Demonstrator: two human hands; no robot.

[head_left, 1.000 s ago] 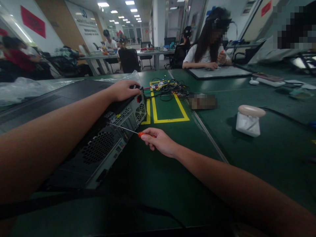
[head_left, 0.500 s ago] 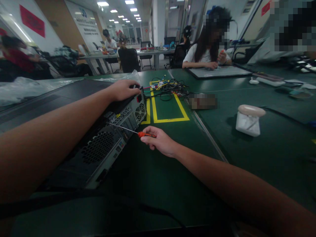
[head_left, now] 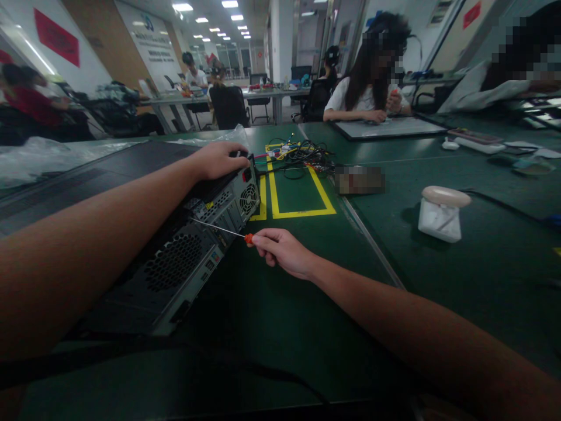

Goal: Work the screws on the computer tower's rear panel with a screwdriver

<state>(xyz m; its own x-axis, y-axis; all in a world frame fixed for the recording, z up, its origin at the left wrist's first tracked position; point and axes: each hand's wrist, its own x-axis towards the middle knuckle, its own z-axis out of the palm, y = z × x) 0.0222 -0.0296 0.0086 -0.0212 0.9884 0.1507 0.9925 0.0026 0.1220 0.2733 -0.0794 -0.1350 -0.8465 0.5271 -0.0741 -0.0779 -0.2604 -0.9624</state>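
Head view is showing a black-and-grey metal computer case (head_left: 177, 257) lying on a dark green table (head_left: 280, 327). The left hand (head_left: 221, 159) is resting on the case's upper edge near its far corner, fingers slightly spread. To the case's right, the right hand (head_left: 283, 250) is pinching an orange-handled metal screwdriver (head_left: 221, 228), whose thin shaft is reaching the case's perforated panel; exact tip contact is unclear. Tangled black and coloured cables (head_left: 309, 156) are lying beyond the case's far corner, while clear crumpled plastic (head_left: 33, 159) is spreading behind it.
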